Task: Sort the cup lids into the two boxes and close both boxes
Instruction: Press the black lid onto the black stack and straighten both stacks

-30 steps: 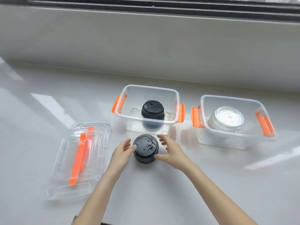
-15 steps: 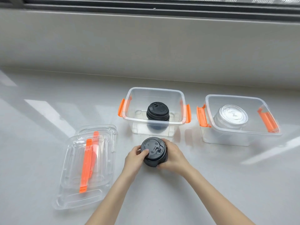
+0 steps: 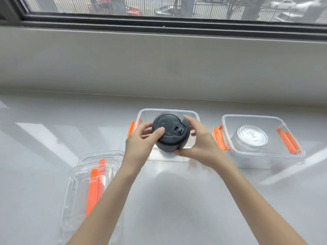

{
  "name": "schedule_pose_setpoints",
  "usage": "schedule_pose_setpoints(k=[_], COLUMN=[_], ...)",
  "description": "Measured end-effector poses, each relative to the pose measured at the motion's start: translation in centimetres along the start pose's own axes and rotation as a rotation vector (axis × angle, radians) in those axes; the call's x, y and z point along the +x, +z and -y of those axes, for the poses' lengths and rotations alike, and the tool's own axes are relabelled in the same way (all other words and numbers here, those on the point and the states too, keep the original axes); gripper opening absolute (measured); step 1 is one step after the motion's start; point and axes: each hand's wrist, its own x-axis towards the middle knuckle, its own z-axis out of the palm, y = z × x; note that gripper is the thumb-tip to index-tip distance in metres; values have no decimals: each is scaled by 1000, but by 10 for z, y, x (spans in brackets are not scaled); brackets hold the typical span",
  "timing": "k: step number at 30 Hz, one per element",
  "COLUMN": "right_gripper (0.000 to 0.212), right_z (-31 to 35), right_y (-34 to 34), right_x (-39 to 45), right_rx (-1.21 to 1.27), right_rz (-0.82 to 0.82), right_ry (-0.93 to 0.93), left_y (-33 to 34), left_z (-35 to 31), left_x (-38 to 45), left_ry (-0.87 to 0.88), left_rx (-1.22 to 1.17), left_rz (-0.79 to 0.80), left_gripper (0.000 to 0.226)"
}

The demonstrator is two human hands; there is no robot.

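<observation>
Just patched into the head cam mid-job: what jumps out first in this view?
Dead centre, the left hand and right hand hold a stack of black cup lids over the open middle box. To its right, another open box with orange latches holds clear cup lids. The two box covers lie stacked at lower left.

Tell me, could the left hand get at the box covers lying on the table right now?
Probably not at once. The left hand shares a stack of black lids with the right hand, over the middle box. The box covers lie uncovered beside its forearm, so once freed it likely could.
</observation>
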Motion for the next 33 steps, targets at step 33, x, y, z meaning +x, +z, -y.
schedule_pose_setpoints(k=[33], right_gripper=[8], right_z=[-44], right_y=[28], right_x=[91], right_rx=[658], right_rz=[-31], right_ry=[863], left_y=[38], left_z=[46], left_x=[137], left_ry=[-490], left_rx=[268], left_rz=[367], left_gripper=[58])
